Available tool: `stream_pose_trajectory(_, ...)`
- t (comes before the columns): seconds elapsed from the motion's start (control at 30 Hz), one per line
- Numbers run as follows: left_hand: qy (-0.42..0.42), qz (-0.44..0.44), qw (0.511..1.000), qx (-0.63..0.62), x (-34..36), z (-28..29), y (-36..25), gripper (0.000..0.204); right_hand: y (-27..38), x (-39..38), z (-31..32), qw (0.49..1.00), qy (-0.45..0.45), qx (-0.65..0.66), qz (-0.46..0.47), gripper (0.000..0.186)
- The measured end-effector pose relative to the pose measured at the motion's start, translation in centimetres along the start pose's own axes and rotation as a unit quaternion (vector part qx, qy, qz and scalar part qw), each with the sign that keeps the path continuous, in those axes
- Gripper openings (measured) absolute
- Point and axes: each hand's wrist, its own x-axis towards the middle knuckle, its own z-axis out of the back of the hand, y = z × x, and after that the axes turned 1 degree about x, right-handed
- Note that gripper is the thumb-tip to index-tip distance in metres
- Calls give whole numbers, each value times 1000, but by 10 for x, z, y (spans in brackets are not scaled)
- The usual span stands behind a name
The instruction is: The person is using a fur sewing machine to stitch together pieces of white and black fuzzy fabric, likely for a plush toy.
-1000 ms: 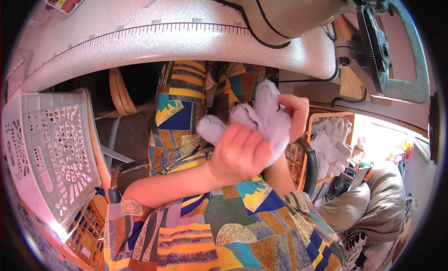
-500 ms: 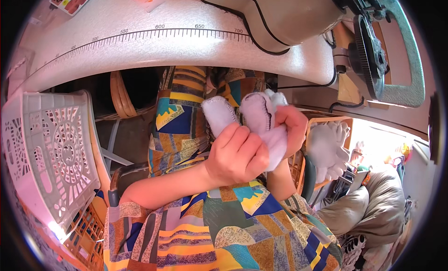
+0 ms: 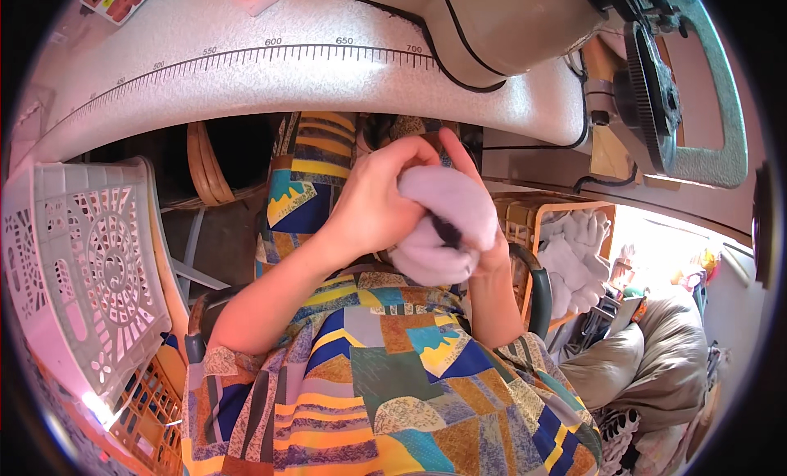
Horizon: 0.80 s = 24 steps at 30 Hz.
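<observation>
Both my hands are in my lap, below the edge of the white sewing table (image 3: 246,83). My left hand (image 3: 373,206) curls over the top of a pale lilac glove (image 3: 447,222) that is bunched into a ball. My right hand (image 3: 484,238) is mostly hidden under and behind the glove; only its fingertips and wrist show. A dark gap shows in the middle of the bunched fabric. I wear a bright patchwork-patterned garment (image 3: 385,378).
A sewing machine (image 3: 525,25) with a handwheel (image 3: 656,91) stands on the table at the upper right. A white plastic crate (image 3: 82,271) sits at my left. An orange basket (image 3: 574,247) with more pale gloves is at my right, with bags beyond it.
The glove's fingers were spread out a second ago; now it is gathered into a tight ball between both hands, which have moved slightly right and closer together.
</observation>
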Motion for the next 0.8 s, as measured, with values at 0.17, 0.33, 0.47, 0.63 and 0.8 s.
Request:
stream_pose_trajectory(0.17, 35, 88, 994, -55, 6, 3, -10, 32, 3, -5, -10, 999, -34, -17, -8, 107)
stream_pose_trajectory(0.33, -84, -146, 950, 261, -22, -13, -34, 39, 9, -1, 9, 934, -164, -304, 92, 70)
stream_pose_trajectory(0.47, -74, -217, 918, 323, -41, -51, -17, 36, -1, 17, 17, 730, -274, -562, 275, 42)
stream_pose_trajectory(0.63, -179, -233, 833, 468, -21, -17, -9, 35, 16, 5, -19, 551, -130, -751, 341, 57)
stream_pose_trajectory(0.8, -153, -418, 808, 385, -33, -32, -17, 32, 0, -3, -20, 570, -51, -699, 429, 39)
